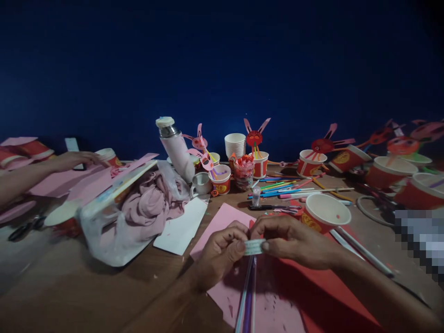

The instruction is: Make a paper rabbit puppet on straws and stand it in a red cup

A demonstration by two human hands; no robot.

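My left hand (227,245) and my right hand (294,240) meet above a pink paper sheet (277,300). Both are closed, pinching the two ends of a short whitish strip (254,248) with faint greenish marks. Directly under the strip, a bundle of thin purple and whitish sticks (248,293) runs down toward me; whether they are straws or pipe cleaners I cannot tell. A small red tip shows behind my fingers. Beneath my right forearm lies a red paper sheet (322,291).
Red paper cups (326,212) with rabbit figures (255,138) line the back and right. Colored pens (287,187) lie ahead. A thermos (176,150), a metal mug (201,184) and a plastic bag (118,245) stand left. Another person's arm (41,171) reaches in beyond scissors (26,229).
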